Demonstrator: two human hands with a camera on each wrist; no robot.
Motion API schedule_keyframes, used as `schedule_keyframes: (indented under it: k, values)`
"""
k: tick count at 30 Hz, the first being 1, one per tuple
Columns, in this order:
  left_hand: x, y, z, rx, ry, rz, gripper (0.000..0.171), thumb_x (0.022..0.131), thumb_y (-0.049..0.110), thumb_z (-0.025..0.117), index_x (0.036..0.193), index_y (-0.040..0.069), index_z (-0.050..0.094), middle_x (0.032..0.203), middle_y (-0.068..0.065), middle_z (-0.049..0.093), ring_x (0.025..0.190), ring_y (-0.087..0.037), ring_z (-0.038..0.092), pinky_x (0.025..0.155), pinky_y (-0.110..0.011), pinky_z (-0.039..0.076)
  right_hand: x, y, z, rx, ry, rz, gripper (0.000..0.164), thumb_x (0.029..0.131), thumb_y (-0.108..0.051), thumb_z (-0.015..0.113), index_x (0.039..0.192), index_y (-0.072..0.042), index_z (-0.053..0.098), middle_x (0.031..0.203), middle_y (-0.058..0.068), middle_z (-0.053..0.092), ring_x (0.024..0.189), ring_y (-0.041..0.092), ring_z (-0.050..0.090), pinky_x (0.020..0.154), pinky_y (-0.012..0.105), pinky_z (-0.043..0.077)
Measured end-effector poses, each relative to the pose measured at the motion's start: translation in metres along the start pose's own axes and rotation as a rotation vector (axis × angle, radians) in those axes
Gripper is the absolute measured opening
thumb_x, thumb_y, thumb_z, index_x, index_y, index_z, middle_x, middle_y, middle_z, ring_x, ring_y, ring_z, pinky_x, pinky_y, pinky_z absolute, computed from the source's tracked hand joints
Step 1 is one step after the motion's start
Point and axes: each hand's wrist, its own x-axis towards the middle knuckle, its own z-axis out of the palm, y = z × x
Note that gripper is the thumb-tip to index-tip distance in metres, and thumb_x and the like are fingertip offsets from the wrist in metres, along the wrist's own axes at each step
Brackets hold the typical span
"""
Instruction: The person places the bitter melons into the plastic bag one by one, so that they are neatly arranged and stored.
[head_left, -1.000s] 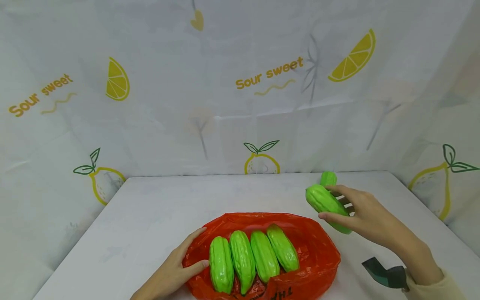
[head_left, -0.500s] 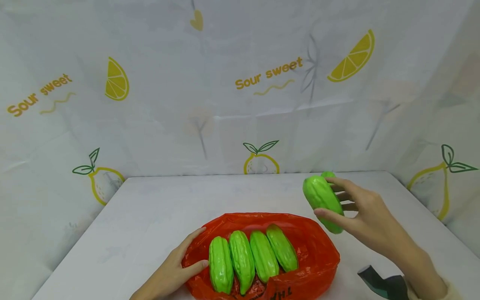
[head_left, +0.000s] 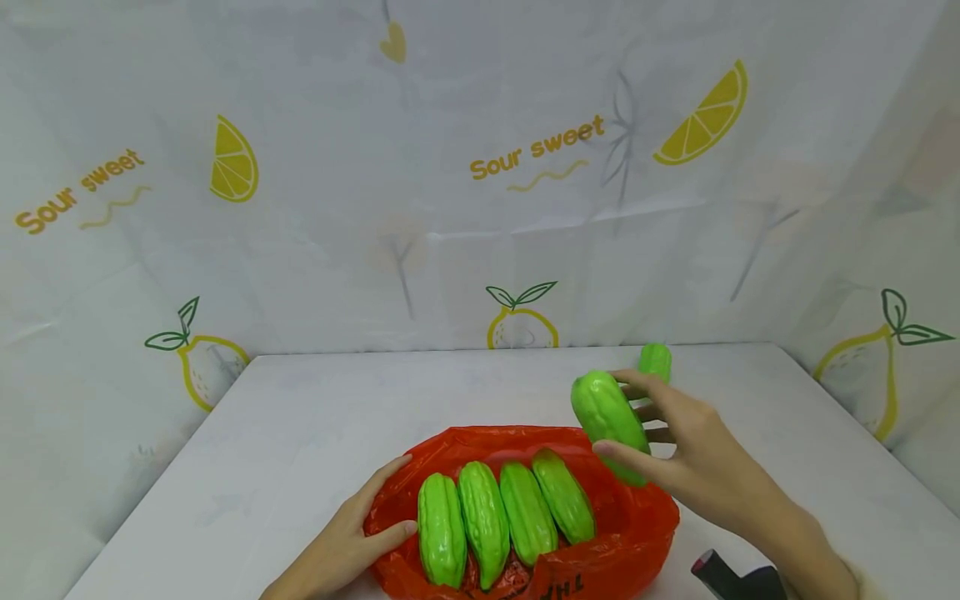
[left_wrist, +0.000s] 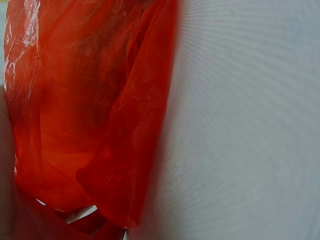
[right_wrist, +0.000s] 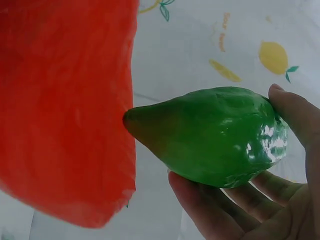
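My right hand (head_left: 693,450) holds a green bitter melon (head_left: 603,412) between thumb and fingers, above the right rim of a red plastic bag (head_left: 637,542). In the right wrist view the bitter melon (right_wrist: 210,137) points its tapered end at the bag (right_wrist: 70,110). Several more bitter melons (head_left: 486,521) lie side by side inside the open bag. My left hand (head_left: 348,529) holds the bag's left side, with the thumb over the rim and the fingers along the outside. The left wrist view is mostly filled by the bag's wall (left_wrist: 90,110).
Another bitter melon (head_left: 656,361) lies at the back right of the white table (head_left: 360,392), partly behind my right hand. A white printed cloth (head_left: 337,208) hangs behind the table. A dark strap (head_left: 731,575) hangs near my right wrist.
My right hand has carried the bitter melon leftward, from the table's right side to over the bag's right rim. The left hand and the bag have stayed put.
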Motion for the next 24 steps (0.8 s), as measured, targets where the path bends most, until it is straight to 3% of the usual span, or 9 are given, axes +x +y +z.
schedule_keyframes:
  k: [9, 17, 24]
  values:
    - [-0.001, 0.000, 0.000, -0.003, 0.001, 0.002, 0.066, 0.097, 0.034, 0.062, 0.153, 0.038, 0.028, 0.151, -0.007, 0.042, 0.129, -0.031, 0.049, 0.088, -0.032, 0.060, 0.000, -0.004, 0.017, 0.018, -0.136, 0.037, 0.062, 0.085, -0.043, 0.076, 0.135, -0.014, 0.053, 0.119, -0.005, 0.065, 0.096, 0.013, 0.069, 0.076, 0.028, 0.060]
    - [-0.001, 0.000, 0.000, 0.001, 0.003, -0.002, 0.066, 0.097, 0.035, 0.063, 0.152, 0.039, 0.028, 0.151, -0.008, 0.043, 0.128, -0.031, 0.050, 0.087, -0.032, 0.060, -0.003, -0.002, 0.028, -0.038, -0.262, 0.044, 0.062, 0.085, -0.057, 0.069, 0.130, -0.016, 0.056, 0.111, -0.012, 0.065, 0.092, 0.001, 0.062, 0.077, 0.024, 0.056]
    - [-0.001, 0.000, 0.000, 0.004, 0.001, 0.000, 0.066, 0.097, 0.036, 0.063, 0.152, 0.039, 0.027, 0.151, -0.008, 0.042, 0.128, -0.031, 0.050, 0.086, -0.032, 0.060, -0.004, 0.002, 0.031, -0.081, -0.322, 0.076, 0.066, 0.085, -0.061, 0.068, 0.130, -0.014, 0.057, 0.109, -0.011, 0.065, 0.089, -0.002, 0.056, 0.074, 0.023, 0.053]
